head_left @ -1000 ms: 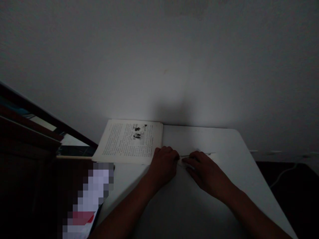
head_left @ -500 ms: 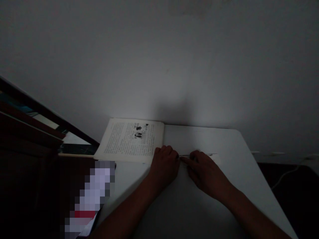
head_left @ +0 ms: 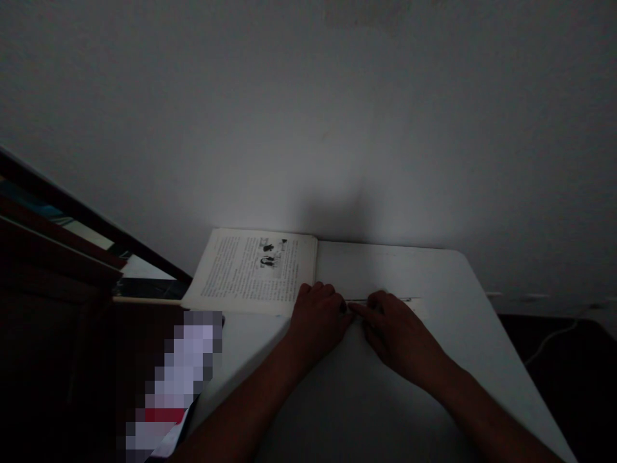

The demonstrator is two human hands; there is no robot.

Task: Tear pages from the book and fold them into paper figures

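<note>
My left hand [head_left: 318, 315] is closed, its fingers curled down at the near right corner of an open book [head_left: 231, 263]. My right hand [head_left: 398, 334] lies just to the right, its index finger reaching across to the left thumb and the other fingers bent. A thin strip with a dark edge [head_left: 412, 299] runs between the hands and out past the right knuckles. Dim light and the fingers hide most of it, so its kind is unclear. Both hands rest low over the white table [head_left: 434, 270].
The table's back edge meets a grey wall [head_left: 270, 128]. At the left edge lies an object with a blurred-out bright face [head_left: 178, 373]. Dark wooden furniture [head_left: 48, 270] stands on the left. A pale cable [head_left: 554, 334] runs beyond the table's right edge.
My left thumb has shifted slightly right, to the tip of my right index finger. The right hand, the book and the strip look the same.
</note>
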